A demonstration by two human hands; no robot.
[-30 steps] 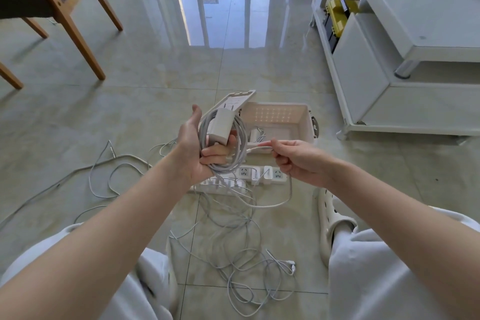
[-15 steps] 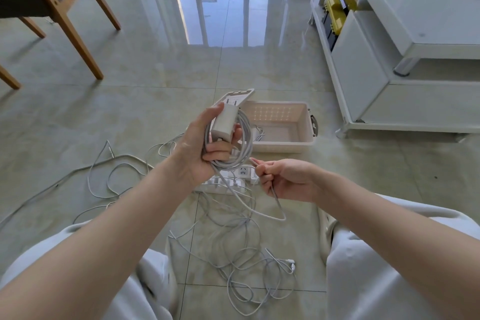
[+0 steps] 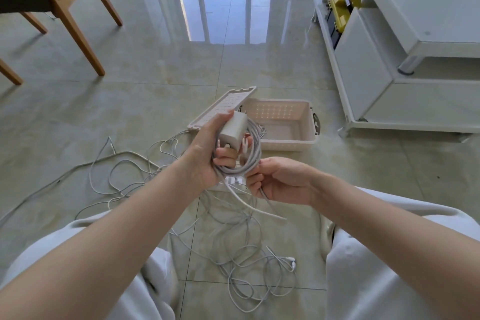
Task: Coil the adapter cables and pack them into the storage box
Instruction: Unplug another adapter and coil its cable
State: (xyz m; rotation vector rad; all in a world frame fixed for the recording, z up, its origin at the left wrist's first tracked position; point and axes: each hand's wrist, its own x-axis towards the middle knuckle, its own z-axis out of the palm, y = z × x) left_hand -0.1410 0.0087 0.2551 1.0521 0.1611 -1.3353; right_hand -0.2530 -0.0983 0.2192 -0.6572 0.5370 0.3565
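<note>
Right hand (image 3: 283,184) nearer coil (image 3: 249,162); glossy tiles (image 3: 155,73)

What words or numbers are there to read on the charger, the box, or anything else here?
None can be read anywhere.
adapter in the left hand: plain white, no print shows.
cable pinched by the right hand: no writing.
storage box: only rows of dots, no label.
yellow case on the shelf: too far and small to read.
</note>
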